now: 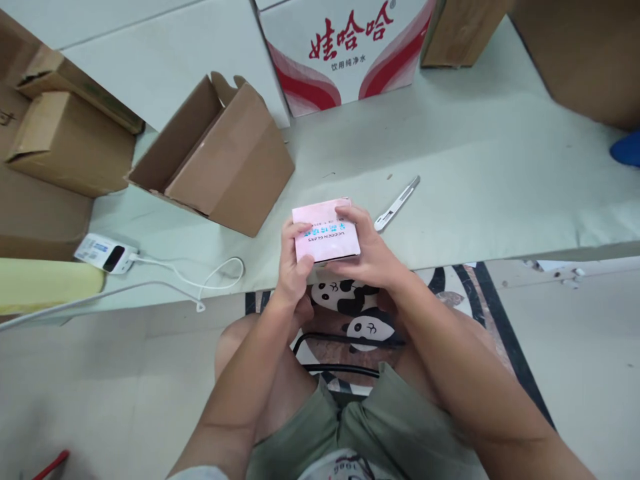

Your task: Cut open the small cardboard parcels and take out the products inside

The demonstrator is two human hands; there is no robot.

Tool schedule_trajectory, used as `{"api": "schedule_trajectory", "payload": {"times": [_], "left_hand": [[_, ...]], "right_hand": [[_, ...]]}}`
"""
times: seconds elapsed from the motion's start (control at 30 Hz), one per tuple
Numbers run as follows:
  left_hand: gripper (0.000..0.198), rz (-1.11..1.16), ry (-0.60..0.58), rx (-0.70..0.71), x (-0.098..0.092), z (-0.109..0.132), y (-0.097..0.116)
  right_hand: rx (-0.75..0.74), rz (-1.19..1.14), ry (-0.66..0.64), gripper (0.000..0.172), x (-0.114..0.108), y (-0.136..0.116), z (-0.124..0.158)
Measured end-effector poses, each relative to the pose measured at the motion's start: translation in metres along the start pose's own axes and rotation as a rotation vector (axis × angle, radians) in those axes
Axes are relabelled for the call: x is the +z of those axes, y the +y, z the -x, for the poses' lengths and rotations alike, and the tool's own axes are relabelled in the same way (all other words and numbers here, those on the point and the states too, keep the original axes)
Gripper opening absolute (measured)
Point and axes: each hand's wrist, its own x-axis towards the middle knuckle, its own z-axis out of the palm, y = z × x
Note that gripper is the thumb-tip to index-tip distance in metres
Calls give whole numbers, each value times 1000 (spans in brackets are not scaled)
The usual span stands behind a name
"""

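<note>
A small pink box (325,235) with blue print on its top is held between both my hands, just above the near edge of the pale table (475,173). My left hand (293,263) grips its left side, fingers curled over the top edge. My right hand (367,250) wraps round its right side, fingers lying across the top. An open brown cardboard box (220,160) lies tipped on its side on the table, to the left and behind the pink box.
A white utility knife (399,202) lies on the table right of my hands. A white and red printed carton (345,50) stands at the back. Brown cartons (65,137) are stacked at left. A white device with a cable (107,253) sits near the left front edge.
</note>
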Motion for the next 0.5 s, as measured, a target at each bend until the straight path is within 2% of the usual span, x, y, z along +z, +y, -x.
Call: {"api": "schedule_trajectory", "payload": {"times": [0.07, 0.13, 0.2, 0.3, 0.4, 0.5], "left_hand": [[64, 18, -42, 76, -3, 2, -4], [82, 60, -91, 101, -5, 4, -7], [97, 125, -167, 55, -8, 7, -7], [106, 207, -252, -96, -12, 10, 0], [107, 204, -196, -222, -16, 9, 9], [101, 203, -90, -270, -22, 2, 13]], "right_hand": [[31, -20, 26, 90, 1, 2, -1], [100, -85, 67, 95, 3, 3, -3], [207, -175, 115, 96, 6, 2, -6], [334, -286, 179, 98, 15, -1, -11], [385, -330, 214, 100, 25, -2, -14], [380, -314, 177, 99, 34, -1, -11]]}}
